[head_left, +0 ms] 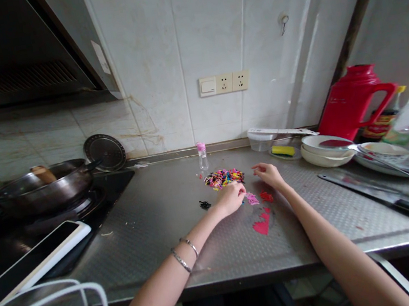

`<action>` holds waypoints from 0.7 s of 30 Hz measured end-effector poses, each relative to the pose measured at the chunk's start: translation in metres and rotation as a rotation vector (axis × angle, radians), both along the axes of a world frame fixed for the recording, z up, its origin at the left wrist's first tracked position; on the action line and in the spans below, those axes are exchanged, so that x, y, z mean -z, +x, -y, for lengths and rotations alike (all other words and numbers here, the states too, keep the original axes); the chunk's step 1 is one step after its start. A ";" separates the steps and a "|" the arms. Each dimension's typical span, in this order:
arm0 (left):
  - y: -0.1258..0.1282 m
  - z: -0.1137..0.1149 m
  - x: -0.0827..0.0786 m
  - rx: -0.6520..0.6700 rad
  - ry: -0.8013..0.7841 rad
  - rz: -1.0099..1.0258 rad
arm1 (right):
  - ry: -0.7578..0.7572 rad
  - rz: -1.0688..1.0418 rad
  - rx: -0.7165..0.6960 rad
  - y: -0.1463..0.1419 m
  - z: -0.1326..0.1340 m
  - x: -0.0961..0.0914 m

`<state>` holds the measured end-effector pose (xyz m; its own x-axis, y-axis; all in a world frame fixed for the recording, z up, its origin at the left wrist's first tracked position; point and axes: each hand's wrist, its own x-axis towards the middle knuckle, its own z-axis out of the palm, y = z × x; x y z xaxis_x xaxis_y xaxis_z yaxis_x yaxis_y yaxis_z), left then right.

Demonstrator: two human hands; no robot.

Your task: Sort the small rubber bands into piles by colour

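A heap of small many-coloured pieces (224, 177) lies on the steel counter (168, 215). My left hand (231, 198), with bangles on the wrist, rests just below the heap, fingers curled in a pinch beside a small pink cluster (252, 198). My right hand (268, 174) lies to the right of the heap, fingers loosely bent and pointing left toward it. Small sorted clusters lie near the hands: black (205, 204), red (266, 196), and a larger red patch (263, 224) nearer me.
A small bottle with a pink cap (202, 156) stands behind the heap. On the left a wok (39, 189) sits on the stove, with a phone (31, 263) and white cable (49, 301) near it. Bowls and plates (324, 149), a red jug (351, 98) and knives (390, 196) crowd the right.
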<state>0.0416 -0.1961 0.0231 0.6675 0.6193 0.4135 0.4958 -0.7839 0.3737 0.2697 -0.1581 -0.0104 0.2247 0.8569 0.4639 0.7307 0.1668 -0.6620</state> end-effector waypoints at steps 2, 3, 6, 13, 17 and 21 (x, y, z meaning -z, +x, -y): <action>0.003 0.009 0.001 0.009 0.001 -0.019 | 0.001 0.000 -0.003 -0.001 0.001 -0.001; 0.004 0.012 0.002 0.013 -0.002 -0.027 | 0.000 -0.003 -0.008 -0.002 0.001 -0.001; 0.004 0.014 0.000 0.021 -0.009 -0.036 | -0.006 -0.007 -0.025 -0.003 0.002 -0.003; -0.015 -0.020 -0.007 -0.113 -0.041 0.077 | -0.049 0.058 -0.065 -0.014 0.005 -0.009; -0.036 -0.051 -0.003 -0.226 -0.087 0.169 | -0.090 0.109 -0.148 -0.025 0.012 -0.014; -0.059 -0.077 0.007 -0.345 -0.193 0.235 | -0.130 0.146 -0.243 -0.035 0.018 -0.022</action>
<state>-0.0178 -0.1194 0.0159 0.3108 0.8692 0.3846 0.5995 -0.4932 0.6303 0.2351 -0.1763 0.0117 -0.0552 0.9315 0.3594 0.7684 0.2695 -0.5804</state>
